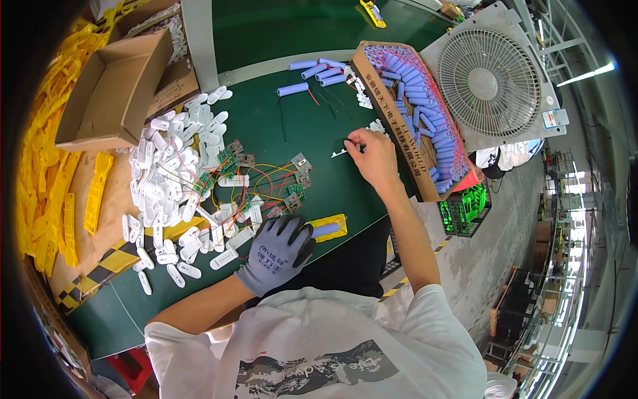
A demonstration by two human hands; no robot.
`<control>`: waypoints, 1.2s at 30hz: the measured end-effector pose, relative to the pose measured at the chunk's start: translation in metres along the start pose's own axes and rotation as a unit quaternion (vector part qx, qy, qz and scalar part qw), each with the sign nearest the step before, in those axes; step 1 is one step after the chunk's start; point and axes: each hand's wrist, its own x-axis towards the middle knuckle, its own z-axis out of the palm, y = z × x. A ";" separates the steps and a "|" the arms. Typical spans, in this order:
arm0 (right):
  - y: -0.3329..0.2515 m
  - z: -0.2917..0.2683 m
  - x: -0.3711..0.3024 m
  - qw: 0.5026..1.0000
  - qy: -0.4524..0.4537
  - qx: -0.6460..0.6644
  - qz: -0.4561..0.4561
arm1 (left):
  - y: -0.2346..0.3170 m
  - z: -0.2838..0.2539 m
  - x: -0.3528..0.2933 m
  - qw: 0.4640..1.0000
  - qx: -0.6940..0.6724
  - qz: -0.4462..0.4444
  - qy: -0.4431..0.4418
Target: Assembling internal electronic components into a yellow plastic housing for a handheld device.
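My left hand (274, 256), in a grey glove with dark fingertips, is closed over one end of a yellow plastic casing (341, 226) near the table's front edge. A blue-purple cylindrical battery cell (325, 231) lies in that casing; the glove covers the rest of it. Further right and farther off, my bare right hand (373, 158) has thumb and fingers pinched together. A small white plastic piece (339, 153) shows at its fingertips, low over the green tabletop (306, 130). More small white pieces (377, 125) lie just beyond this hand, beside the cell box.
A cardboard box (419, 156) packed with battery cells stands at right, before a grey fan (483, 81). Several loose cells (293, 89) lie at the back. Left are white plastic shells (166, 166), wired circuit boards (227, 159), an open carton (109, 93) and yellow casings (98, 193).
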 end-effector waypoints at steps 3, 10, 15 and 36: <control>0.000 -0.001 0.001 0.997 -0.005 0.043 0.058 | -0.001 0.000 -0.001 1.000 0.004 0.002 0.002; 0.014 0.005 -0.008 0.996 0.051 -0.029 0.068 | 0.001 0.003 -0.003 1.000 -0.009 0.011 0.005; 0.005 -0.001 -0.008 0.981 0.092 -0.127 0.113 | 0.001 0.000 -0.002 1.000 -0.009 0.011 -0.001; -0.029 -0.030 -0.057 0.984 -0.112 0.122 0.063 | 0.005 -0.003 -0.004 1.000 -0.006 -0.002 -0.019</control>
